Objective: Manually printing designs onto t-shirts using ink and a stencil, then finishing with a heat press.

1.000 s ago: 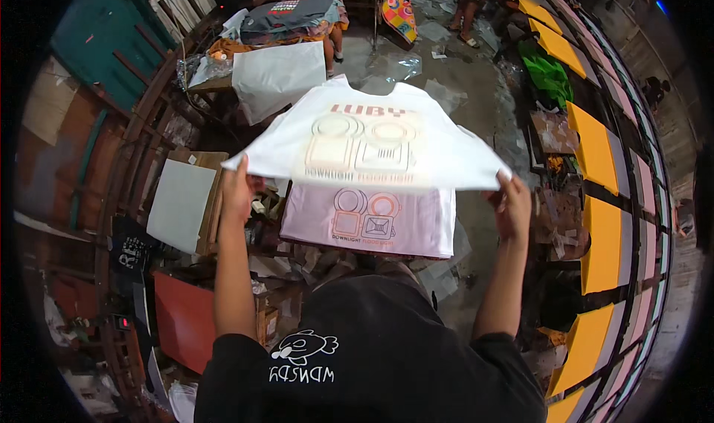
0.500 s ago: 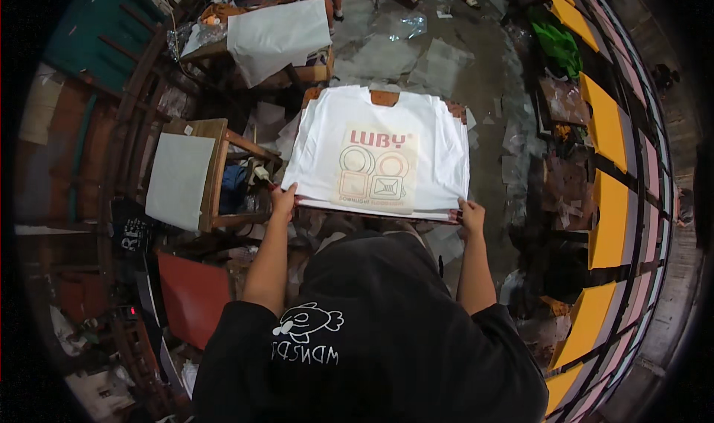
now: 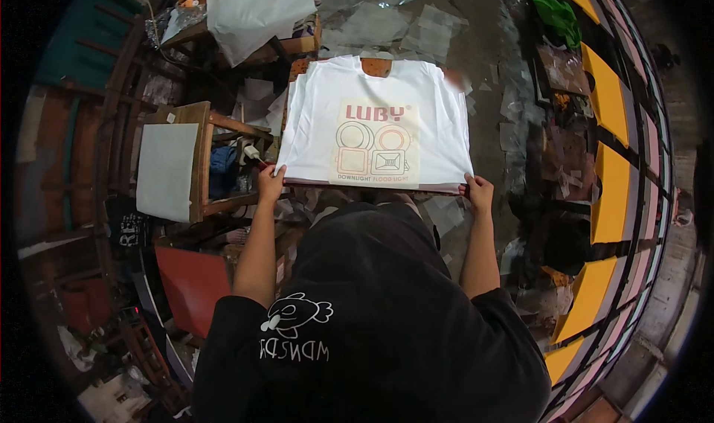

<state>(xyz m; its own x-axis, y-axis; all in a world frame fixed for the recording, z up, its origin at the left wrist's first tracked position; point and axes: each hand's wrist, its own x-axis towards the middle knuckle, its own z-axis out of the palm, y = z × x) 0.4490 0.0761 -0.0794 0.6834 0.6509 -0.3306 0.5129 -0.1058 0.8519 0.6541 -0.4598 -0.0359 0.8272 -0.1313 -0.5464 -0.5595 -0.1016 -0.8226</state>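
Observation:
A white T-shirt [image 3: 312, 136] lies spread on top of a stack of white shirts, over a brown board [image 3: 377, 66] that shows at the neck opening. On its middle is a cream rectangle [image 3: 377, 140] printed with red lettering and round and square line drawings. At the near left corner my left hand [image 3: 271, 183] pinches the shirt's hem, thumb on top. My right hand [image 3: 479, 193] has the near right corner in the same kind of grip. The hem is stretched nearly straight between both hands. My fingertips under the cloth are hidden.
To the left stands a wooden frame [image 3: 199, 159] with a pale sheet [image 3: 168, 171], and a red panel [image 3: 193, 289] leans nearer. Another white sheet [image 3: 260, 14] covers a table at the far left. Yellow panels [image 3: 610, 192] line a rack at the right. Plastic sheets litter the floor.
The shirt's near edge has been drawn smooth and taut, and folds along the hem and right side have flattened. Both hands keep hold of the corners. The whole view has shifted slightly.

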